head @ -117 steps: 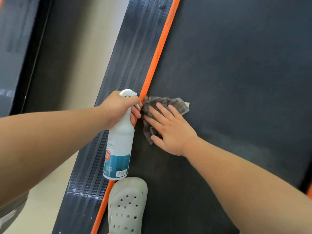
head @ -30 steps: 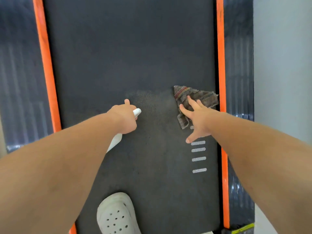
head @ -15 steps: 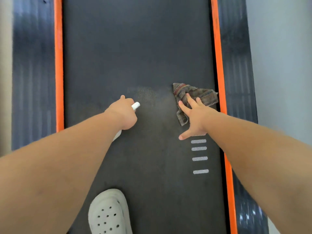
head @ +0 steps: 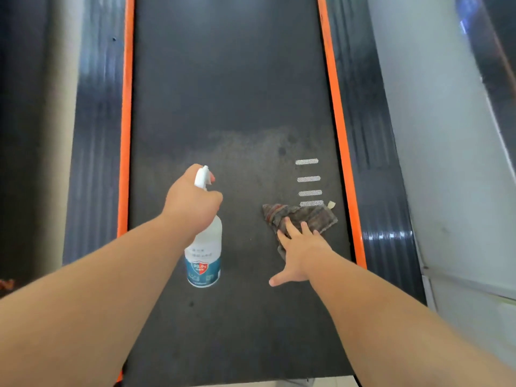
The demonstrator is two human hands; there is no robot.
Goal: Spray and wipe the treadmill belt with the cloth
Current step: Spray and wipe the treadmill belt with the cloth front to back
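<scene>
The dark treadmill belt runs up the middle of the view between two orange strips. My left hand grips the neck of a white spray bottle with a blue label, held upright over the belt, nozzle pointing forward. My right hand lies flat with straight, spread fingers on a crumpled brown-grey cloth near the belt's right edge. A paler damp-looking patch spreads across the belt ahead of both hands.
Orange strips and ribbed black side rails flank the belt. Short white dashes mark the belt just beyond the cloth. A pale floor lies to the right, and the belt's near end is at the bottom.
The cloth and my right hand have slid back toward me, uncovering the white dashes. The left hand has tilted the bottle upright so its label shows. The white shoe has left the view.
</scene>
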